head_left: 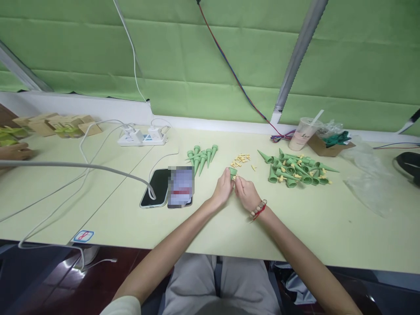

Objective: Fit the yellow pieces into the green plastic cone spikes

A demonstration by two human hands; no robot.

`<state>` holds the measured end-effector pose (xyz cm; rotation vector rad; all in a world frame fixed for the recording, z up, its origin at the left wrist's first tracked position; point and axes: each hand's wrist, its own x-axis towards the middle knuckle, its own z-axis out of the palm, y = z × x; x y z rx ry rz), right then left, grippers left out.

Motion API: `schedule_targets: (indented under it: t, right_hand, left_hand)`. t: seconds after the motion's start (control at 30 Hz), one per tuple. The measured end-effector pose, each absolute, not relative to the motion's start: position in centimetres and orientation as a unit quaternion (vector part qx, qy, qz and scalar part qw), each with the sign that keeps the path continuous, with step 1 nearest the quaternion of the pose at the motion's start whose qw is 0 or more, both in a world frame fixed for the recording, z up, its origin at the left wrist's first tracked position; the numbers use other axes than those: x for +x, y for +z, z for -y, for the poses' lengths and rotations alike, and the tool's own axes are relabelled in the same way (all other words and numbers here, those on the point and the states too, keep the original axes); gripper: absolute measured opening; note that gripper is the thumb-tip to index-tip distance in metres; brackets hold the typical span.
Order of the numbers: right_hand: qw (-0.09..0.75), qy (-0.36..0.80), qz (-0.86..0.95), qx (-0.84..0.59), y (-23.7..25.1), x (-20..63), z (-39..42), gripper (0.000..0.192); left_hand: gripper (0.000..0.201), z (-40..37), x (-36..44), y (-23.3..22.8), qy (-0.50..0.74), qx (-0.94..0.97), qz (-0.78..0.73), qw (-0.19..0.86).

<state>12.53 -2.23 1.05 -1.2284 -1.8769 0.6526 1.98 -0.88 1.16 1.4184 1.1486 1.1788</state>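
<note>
Hands meet at the middle of the tabletop (pixel 229 236): my left hand (pixel 222 190) pinches a green cone (pixel 232 172) by its wide end, and my right hand (pixel 246 192) is closed against it from 3 o'clock, fingers narrow, seemingly on a small yellow piece I can't make out clearly. To do this fit well I'd judge it best to keep the cone steady in the left and let only the right fingertips work, low over the surface so a dropped piece stays close.

Loose yellow pieces (pixel 242 159) lie just past the hands at 12 o'clock. A cone row (pixel 201 157) sits at 11 o'clock, and a cone pile (pixel 297 169) at 2 o'clock. Two phones (pixel 167 188) lie near at 9 o'clock with a cable (pixel 82 167) running in; that side is tight. Open room lies toward 5 o'clock and along the near edge, where both forearms cross.
</note>
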Motion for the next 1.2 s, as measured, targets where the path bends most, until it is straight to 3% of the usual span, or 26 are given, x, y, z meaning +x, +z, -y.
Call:
schedule_targets:
  t: [0.2,0.3,0.43,0.6,0.7,0.83,1.0,1.07,1.2]
  right_hand:
    - [0.406,0.651,0.525,-0.368,2.2,12.2,2.4,0.043]
    - [0.390,0.726,0.452,-0.340,2.6,12.3,2.3,0.039]
    - [0.377,0.631,0.542,-0.407,2.4,12.5,2.2,0.044]
    - [0.370,0.297,0.712,-0.518,1.9,13.9,1.5,0.041]
    - [0.345,0.197,0.786,-0.473,1.7,14.6,1.1,0.032]
    - [0.365,0.221,0.785,-0.449,1.1,14.2,0.9,0.038]
    - [0.388,0.492,0.645,-0.436,1.1,12.8,1.3,0.050]
    - [0.381,0.549,0.615,-0.419,1.3,12.7,1.3,0.052]
    - [0.417,0.376,0.686,-0.464,1.5,13.5,1.2,0.044]
  left_hand:
    - [0.054,1.3,1.8,1.4,0.461,0.600,-0.446,0.478]
    - [0.053,1.0,1.7,1.1,0.505,0.615,-0.438,0.418]
    - [0.056,0.8,1.9,0.6,0.445,0.595,-0.435,0.508]
    - [0.055,0.6,2.0,1.1,0.448,0.556,-0.438,0.547]
    - [0.057,0.7,1.8,1.5,0.398,0.546,-0.432,0.598]
    - [0.058,0.8,1.8,1.3,0.408,0.557,-0.456,0.562]
    - [0.055,0.7,2.0,0.8,0.458,0.566,-0.434,0.531]
    - [0.053,0.6,2.0,0.9,0.458,0.568,-0.424,0.537]
    - [0.050,0.4,1.7,1.4,0.481,0.566,-0.441,0.505]
